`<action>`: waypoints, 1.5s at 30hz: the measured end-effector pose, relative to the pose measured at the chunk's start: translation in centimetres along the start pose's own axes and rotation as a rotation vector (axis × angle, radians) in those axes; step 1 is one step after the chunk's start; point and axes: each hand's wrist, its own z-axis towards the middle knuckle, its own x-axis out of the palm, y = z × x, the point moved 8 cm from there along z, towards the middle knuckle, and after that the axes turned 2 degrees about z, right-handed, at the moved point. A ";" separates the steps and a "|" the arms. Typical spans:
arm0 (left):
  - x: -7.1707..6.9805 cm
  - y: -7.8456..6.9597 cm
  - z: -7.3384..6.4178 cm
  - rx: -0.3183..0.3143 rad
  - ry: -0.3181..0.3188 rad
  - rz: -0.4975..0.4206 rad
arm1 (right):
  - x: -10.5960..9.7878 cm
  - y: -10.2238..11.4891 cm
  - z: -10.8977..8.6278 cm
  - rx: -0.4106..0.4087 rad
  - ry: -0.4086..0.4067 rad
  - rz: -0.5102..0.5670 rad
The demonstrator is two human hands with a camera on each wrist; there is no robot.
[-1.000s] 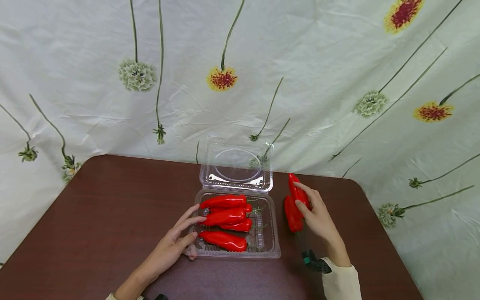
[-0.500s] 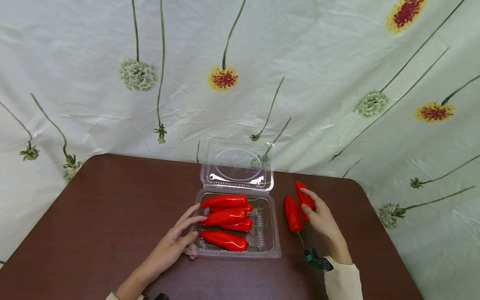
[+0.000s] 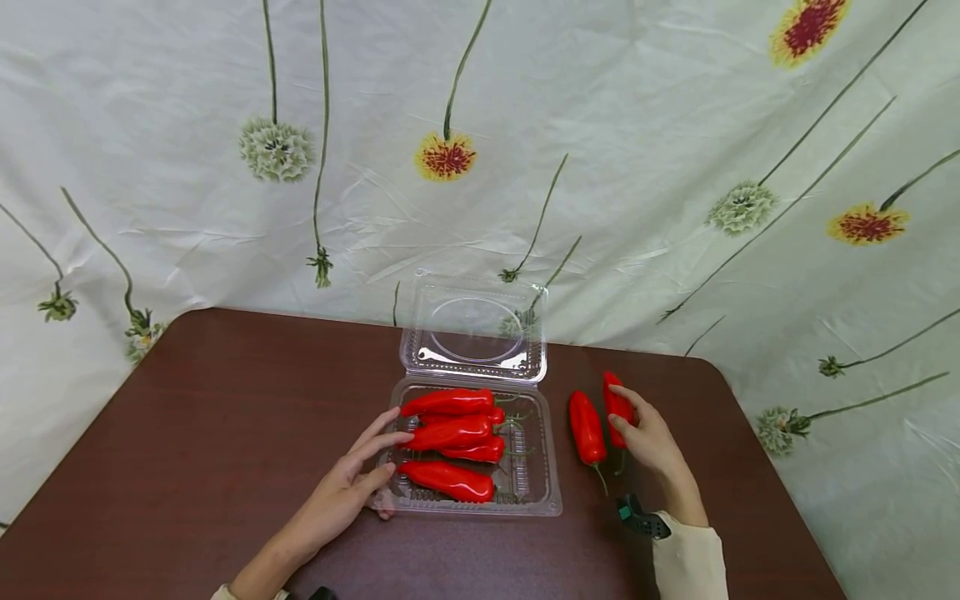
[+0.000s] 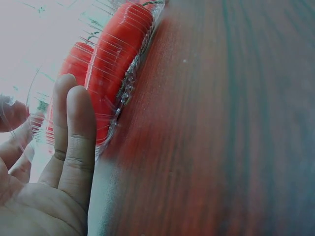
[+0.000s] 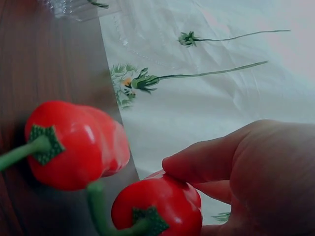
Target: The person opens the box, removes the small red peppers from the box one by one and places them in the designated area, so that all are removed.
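Head view, lower right: the right hand (image 3: 648,437), thumb and fingers pinching a red chili pepper (image 3: 614,396), has shifted it rightward, no longer overlapping the neighbouring pepper (image 3: 587,427); its placement looks nearly done. Lower centre, the left hand (image 3: 337,493), fingers nearly straight, stays against the clear plastic clamshell (image 3: 552,471).

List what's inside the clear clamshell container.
Five red chili peppers show inside the open clear clamshell container. The second from the back is largely covered by its neighbours. Whatever lies beneath the pile can't be seen.
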 end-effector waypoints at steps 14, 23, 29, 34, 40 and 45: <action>-0.3 -0.1 -0.1 0.020 -0.042 0.077 | 0.7 -1.3 0.4 0.057 0.023 0.032; -0.4 0.0 -0.2 -0.011 -0.044 0.076 | 0.8 -1.4 0.3 0.066 0.015 0.033; -0.5 -0.1 -0.2 -0.017 -0.084 0.154 | 0.8 -1.3 0.2 0.056 0.008 0.008; -0.5 -0.1 -0.3 -0.006 -0.076 0.146 | 0.9 -1.4 0.2 0.045 0.019 -0.014; -0.5 -0.1 -0.3 0.001 -0.079 0.140 | 0.9 -1.4 0.3 0.043 0.020 -0.014; -0.4 -0.4 -0.3 0.025 -0.086 0.141 | 0.9 -1.5 0.2 0.056 0.017 -0.002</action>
